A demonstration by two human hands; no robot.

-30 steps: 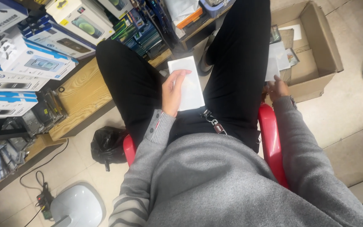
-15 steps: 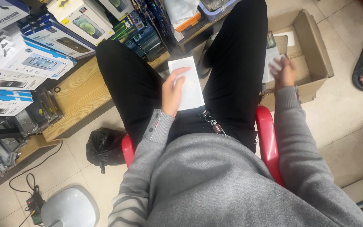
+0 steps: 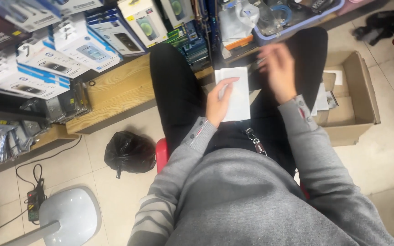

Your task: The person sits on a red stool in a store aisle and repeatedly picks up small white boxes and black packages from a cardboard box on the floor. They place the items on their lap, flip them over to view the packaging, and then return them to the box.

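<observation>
I sit on a red stool [image 3: 161, 154] in black trousers and a grey sweater. My left hand [image 3: 219, 103] holds a flat white box [image 3: 238, 93] on my lap, thumb across its face. My right hand [image 3: 279, 70] hovers blurred above my right thigh, fingers spread, holding nothing that I can make out. It is just right of the white box.
A cardboard box [image 3: 359, 98] with small packets stands on the tiled floor at my right. A wooden shelf [image 3: 115, 93] stacked with boxed goods runs along the left. A black plastic bag [image 3: 129, 152], a power strip [image 3: 33, 205] and a grey fan base [image 3: 71, 214] lie at lower left.
My right hand has come away from the cardboard box and swung left over my lap toward the white box. The left hand still holds the white box.
</observation>
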